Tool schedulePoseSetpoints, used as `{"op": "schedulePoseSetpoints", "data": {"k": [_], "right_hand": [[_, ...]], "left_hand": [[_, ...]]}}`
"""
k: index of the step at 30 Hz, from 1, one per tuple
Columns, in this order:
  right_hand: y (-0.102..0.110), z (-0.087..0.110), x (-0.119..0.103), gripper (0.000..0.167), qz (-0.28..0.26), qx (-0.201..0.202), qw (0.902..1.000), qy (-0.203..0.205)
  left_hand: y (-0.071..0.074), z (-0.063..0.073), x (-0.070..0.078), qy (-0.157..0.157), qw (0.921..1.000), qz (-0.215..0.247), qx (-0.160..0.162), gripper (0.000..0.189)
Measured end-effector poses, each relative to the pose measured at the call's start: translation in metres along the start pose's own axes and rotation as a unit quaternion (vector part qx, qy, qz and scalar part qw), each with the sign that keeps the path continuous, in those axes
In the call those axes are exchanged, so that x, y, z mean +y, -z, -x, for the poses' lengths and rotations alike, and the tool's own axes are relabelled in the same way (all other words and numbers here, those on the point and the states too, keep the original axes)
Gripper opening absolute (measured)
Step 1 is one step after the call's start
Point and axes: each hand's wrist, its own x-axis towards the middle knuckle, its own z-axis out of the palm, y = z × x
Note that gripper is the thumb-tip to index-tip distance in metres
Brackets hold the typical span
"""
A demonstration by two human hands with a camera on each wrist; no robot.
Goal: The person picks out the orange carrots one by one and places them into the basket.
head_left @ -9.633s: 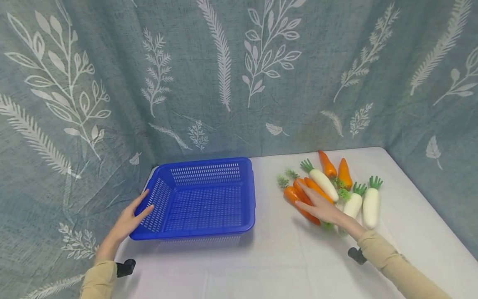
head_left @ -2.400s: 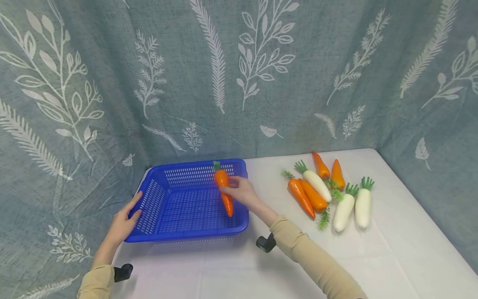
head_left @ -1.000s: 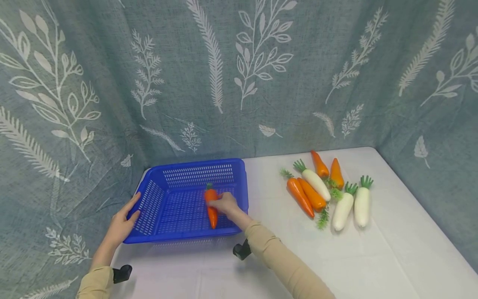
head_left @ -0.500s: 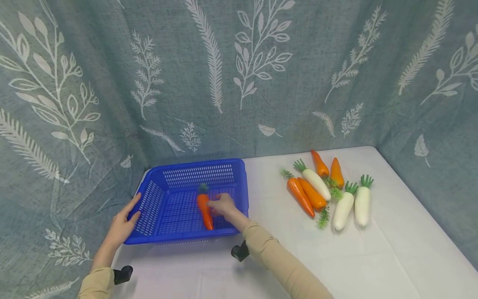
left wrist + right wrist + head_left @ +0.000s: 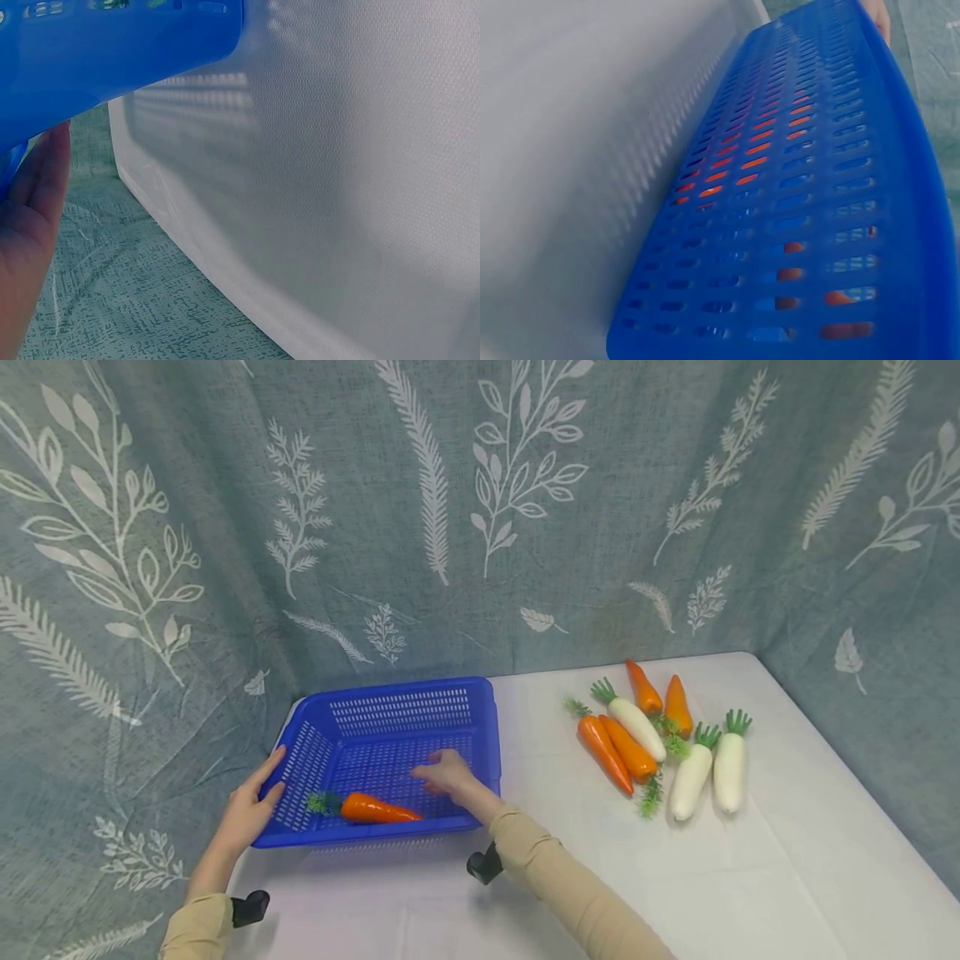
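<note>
The blue plastic basket [image 5: 408, 747] stands on the left part of the table. My left hand [image 5: 247, 810] holds its left rim, thumb over the edge and fingers outside; the left wrist view shows this hand [image 5: 34, 217] against the basket wall [image 5: 112, 45]. A carrot [image 5: 371, 810] with green leaves lies crosswise inside the basket by its near wall. My right hand [image 5: 447, 774] is over the basket's right half, fingers loosely bent and holding nothing. In the right wrist view, orange shows through the slots of the basket wall [image 5: 817, 180], which hides most of that hand.
On the right of the white table [image 5: 562, 877] lie several carrots [image 5: 603, 753] and three white radishes [image 5: 730, 772] [image 5: 692, 783] with green tops. A patterned green curtain [image 5: 465, 527] hangs behind the table and along the left side.
Earlier my right hand took a carrot from the pile and carried it left into the basket. It has let go, and the carrot has turned crosswise near the front wall. My left hand stays.
</note>
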Motion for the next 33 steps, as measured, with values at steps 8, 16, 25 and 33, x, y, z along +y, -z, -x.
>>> {"op": "schedulePoseSetpoints", "data": {"k": [8,16,25,33], "right_hand": [[0.01,0.006,-0.007,0.053,0.015,-0.038,0.9991,0.012],[0.02,0.014,-0.022,0.054,0.007,-0.068,0.9971,0.033],[0.038,0.02,-0.035,0.055,0.035,-0.105,0.9901,0.086],[0.053,0.028,-0.037,0.052,0.098,-0.128,0.9783,0.13]], "left_hand": [[-0.001,-0.002,-0.002,-0.013,0.9999,-0.006,0.006,0.053],[-0.001,-0.004,-0.002,-0.018,0.9998,-0.007,0.004,0.053],[0.001,-0.005,-0.003,-0.01,0.9999,-0.008,0.002,0.053],[0.002,-0.004,-0.002,-0.013,0.9999,-0.001,0.002,0.053]]}}
